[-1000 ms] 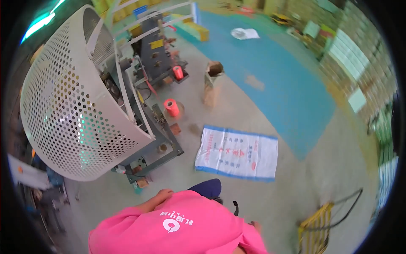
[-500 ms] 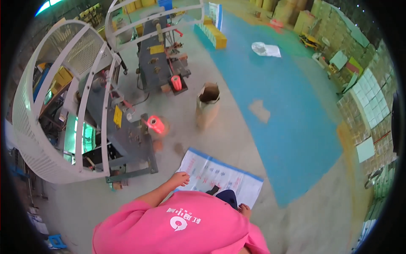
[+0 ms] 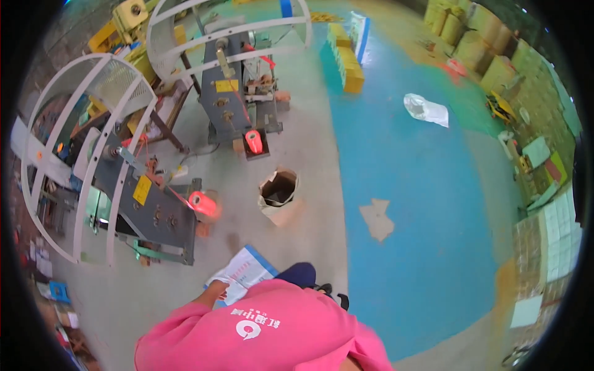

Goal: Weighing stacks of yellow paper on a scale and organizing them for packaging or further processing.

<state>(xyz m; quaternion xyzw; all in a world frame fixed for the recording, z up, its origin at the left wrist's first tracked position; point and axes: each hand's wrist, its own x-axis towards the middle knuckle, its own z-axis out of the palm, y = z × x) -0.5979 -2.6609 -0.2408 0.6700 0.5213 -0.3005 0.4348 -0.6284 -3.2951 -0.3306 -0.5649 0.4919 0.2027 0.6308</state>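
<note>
A flat white printed bag [image 3: 242,272] with blue edges lies on the floor in front of me, partly hidden by my pink-shirted body. At its near left side my left hand [image 3: 218,289] has its fingers closed on the edge, where the material looks creased. My body conceals my right hand. Dark blue clothing [image 3: 298,274] shows at the bag's right side, and a black item [image 3: 331,294] that I cannot make out lies beside it.
An open brown paper sack [image 3: 279,196] stands ahead. Caged grey machines [image 3: 145,207] with red spools [image 3: 202,203] stand at left. On the blue floor strip lie a pale scrap [image 3: 377,221] and a white bag [image 3: 427,111]. Yellow boxes [image 3: 352,77] stand beyond.
The view has swung, and the flat bag now sits further left with less of it showing. My left hand stays at its edge. My right hand has gone out of sight.
</note>
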